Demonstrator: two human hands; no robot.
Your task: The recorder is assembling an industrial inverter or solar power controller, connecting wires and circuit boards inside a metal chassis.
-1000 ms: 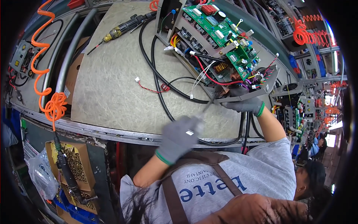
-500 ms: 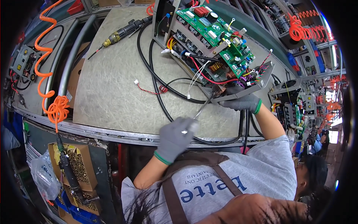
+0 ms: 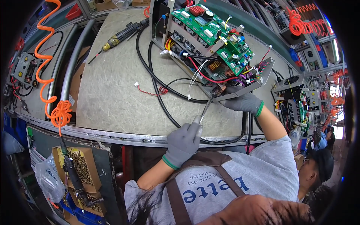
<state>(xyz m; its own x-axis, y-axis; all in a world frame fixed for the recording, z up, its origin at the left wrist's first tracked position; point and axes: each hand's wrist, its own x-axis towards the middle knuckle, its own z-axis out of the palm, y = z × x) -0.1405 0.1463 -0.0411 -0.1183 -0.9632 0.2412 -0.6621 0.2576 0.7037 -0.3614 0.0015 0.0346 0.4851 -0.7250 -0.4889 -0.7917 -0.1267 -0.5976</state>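
Observation:
In grey gloves with green cuffs, both of my hands are at the near end of an opened electronic unit with a green circuit board. The fingers of my left hand close around one end of a slim silver metal hand tool, its exact kind unclear. Its far tip meets the unit's lower corner beside the black cable. My right hand grips the grey metal end panel from below; its fingertips are partly hidden behind the panel. Red, white and purple wires hang around that end.
A yellow-and-black power screwdriver lies at the table's far left. A red twisted lead rests on the metal tabletop. An orange coiled hose hangs left, above boxes of screws. Another unit and a co-worker are at right.
My left hand has moved slightly right and up, and its blur is gone. The tool stands steeper, its tip still at the same corner. The right hand stays on the panel.

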